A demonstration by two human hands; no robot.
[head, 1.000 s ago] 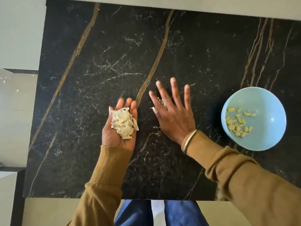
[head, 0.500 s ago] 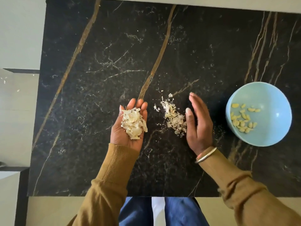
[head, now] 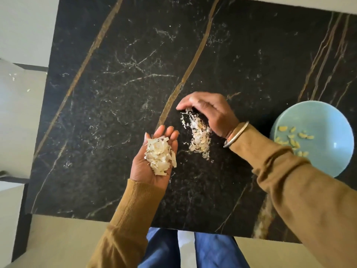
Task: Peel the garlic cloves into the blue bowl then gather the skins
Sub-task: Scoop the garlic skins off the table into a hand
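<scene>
Stands at near edge of black table (head: pixel 116 93), both arms in brown sleeves (head: pixel 131 209) reaching over it. Carries a heap of skins (head: pixel 159 154) on upturned left hand (head: pixel 144 169), over near middle of table, with fingers loosely straight and side by side, not curled round the heap, thumb out on left side. Arches right hand (head: pixel 210 111) just far and right of the left one, back up, fingers curved down and pressed together, tips at the tabletop on its left end. Cups it over far end of a second pile (head: pixel 198 136) of skins lying on table, with pile trailing toward near edge between the two hands and touching heel of right palm. Cannot tell whether any skin is pinched under those fingers. Wears metal bangle (head: pixel 236 135) on right wrist. Has bowl (head: pixel 332 120) at right edge of table, well apart from pile, partly hidden behind right sleeve, with peeled cloves (head: pixel 287 137) scattered on its left inner side. A few stray flecks of skin on table just near of pile. Jeans (head: pixel 160 248) in view beyond near edge of table
</scene>
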